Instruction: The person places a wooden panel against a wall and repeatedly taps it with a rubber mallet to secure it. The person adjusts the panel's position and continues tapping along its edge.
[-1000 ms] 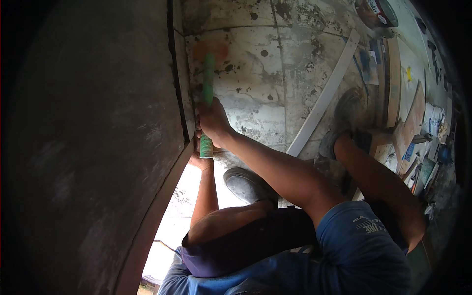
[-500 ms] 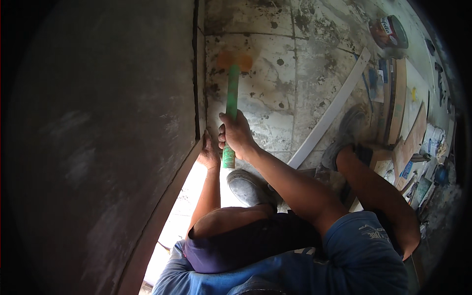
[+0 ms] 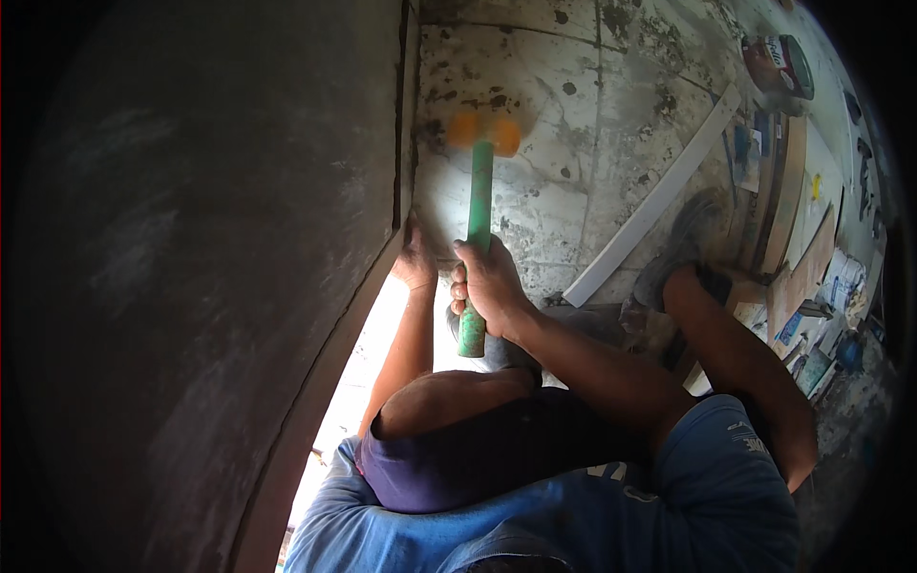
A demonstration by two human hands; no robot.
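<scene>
Since the earliest frame, the orange-headed mallet (image 3: 481, 162) has moved away from the edge of the large dark panel (image 3: 239, 239). From my remote station I see the right hand (image 3: 493, 286) closed around the green handle (image 3: 479, 205), the blurred head above the stained floor (image 3: 554, 215). The left hand (image 3: 415, 263) is at the panel's corner; whether it grips anything, I cannot tell. A white strip (image 3: 659, 196) lies to the mallet's right.

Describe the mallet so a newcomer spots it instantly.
Find the big dark panel filling the left. Just right of its edge, the right hand grips the mallet. Unlike the pale plank farther right, it has a green handle and blurred orange head.
</scene>
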